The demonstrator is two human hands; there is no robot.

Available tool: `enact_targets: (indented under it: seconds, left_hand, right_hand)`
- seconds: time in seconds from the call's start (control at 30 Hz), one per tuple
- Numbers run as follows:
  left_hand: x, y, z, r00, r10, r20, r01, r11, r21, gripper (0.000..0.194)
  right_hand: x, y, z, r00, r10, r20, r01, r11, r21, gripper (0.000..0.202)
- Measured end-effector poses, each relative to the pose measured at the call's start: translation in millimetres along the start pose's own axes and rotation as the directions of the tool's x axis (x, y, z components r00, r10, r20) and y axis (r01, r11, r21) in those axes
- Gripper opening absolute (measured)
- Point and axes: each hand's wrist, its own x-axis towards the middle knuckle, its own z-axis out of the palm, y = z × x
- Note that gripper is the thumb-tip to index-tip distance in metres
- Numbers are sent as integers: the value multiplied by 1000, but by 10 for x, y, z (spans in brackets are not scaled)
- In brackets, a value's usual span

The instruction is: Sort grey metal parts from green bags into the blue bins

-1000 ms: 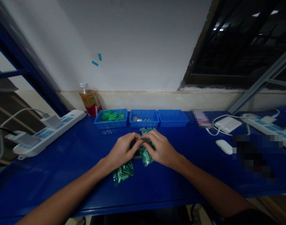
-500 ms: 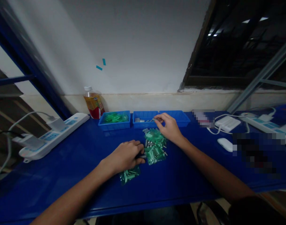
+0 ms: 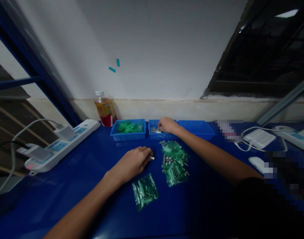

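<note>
My left hand (image 3: pixel 135 162) hovers over or rests on the table with its fingers closed. A small silvery metal piece (image 3: pixel 152 158) sticks out from its fingertips. My right hand (image 3: pixel 168 125) reaches into the middle blue bin (image 3: pixel 164 135), fingers bent together beside short metal pieces (image 3: pixel 153 129); what they pinch is hidden. To the right of my left hand lies a pile of green plastic bags (image 3: pixel 175 166) with metal pins and cylinders inside and around them. Nearer to me a single green bag of metal parts (image 3: pixel 145 192) lies flat.
The left blue bin (image 3: pixel 128 136) holds green bags; a right blue bin (image 3: pixel 198 128) stands beside the middle one. A drink bottle (image 3: pixel 105 111) is behind. Power strips (image 3: pixel 59 146) with cables flank the table (image 3: pixel 87 199). A white charger (image 3: pixel 260 139) and white case (image 3: pixel 256 164) lie right.
My right hand has moved left and down into the middle bin. My left hand has drawn away from the green pile, holding a metal piece. The view has shifted, showing the single bag fully.
</note>
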Motion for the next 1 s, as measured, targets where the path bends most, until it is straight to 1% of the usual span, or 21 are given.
enact_targets:
  seconds: [0.2, 0.3, 0.37, 0.4, 0.47, 0.53, 0.6, 0.63, 0.67, 0.7, 0.77, 0.87, 1.0]
  left_hand:
    - [44, 15, 122, 995, 40, -94, -49, 994, -95, 18]
    - [58, 6, 145, 989, 34, -146, -51, 992, -114, 17]
    - [67, 0, 140, 979, 20, -200, -49, 989, -142, 17]
    - [72, 2, 133, 974, 6, -228, -44, 986, -162, 17]
    - [82, 22, 116, 958, -44, -285, -21, 975, -223, 16]
    - [92, 65, 106, 936, -106, -335, 0, 953, -304, 16]
    - [101, 127, 115, 920, -150, -361, -3, 921, -389, 16]
    - [105, 163, 129, 919, -158, -362, -13, 903, -428, 16]
    - [109, 198, 148, 922, -159, -354, -25, 886, -464, 17]
    - [112, 233, 171, 929, -154, -337, -37, 867, -497, 18]
    - [116, 294, 219, 943, -141, -302, -54, 829, -557, 19]
    - [119, 340, 264, 949, -143, -282, -72, 771, -632, 20]
    - [124, 329, 254, 940, -139, -311, -120, 719, -685, 21]
  right_hand:
    - [-28, 11, 34, 998, -56, 20, 56, 998, 36, 28]
    - [-14, 40, 20, 998, -64, -1, 64, 996, 60, 31]
    - [-77, 40, -5, 998, -61, -31, 63, 995, 73, 34]
    - [-149, 28, -16, 995, -63, -75, 69, 994, 90, 35]
    - [-385, -24, -13, 970, -82, -227, 120, 980, 157, 34]
    - [-723, -104, 35, 899, -121, -421, 238, 941, 239, 29]
    - [-1089, -186, 124, 842, -192, -503, 361, 894, 264, 22]
    - [-1256, -219, 175, 821, -245, -516, 417, 875, 247, 22]
    - [-1398, -244, 223, 805, -267, -530, 444, 863, 239, 21]
    - [-1512, -260, 264, 795, -274, -542, 455, 859, 233, 18]
    - [-1651, -271, 314, 786, -274, -554, 453, 865, 215, 12]
    - [-1692, -263, 309, 781, -284, -557, 437, 885, 160, 8]
    - [-1642, -258, 259, 786, -292, -545, 420, 899, 123, 13]
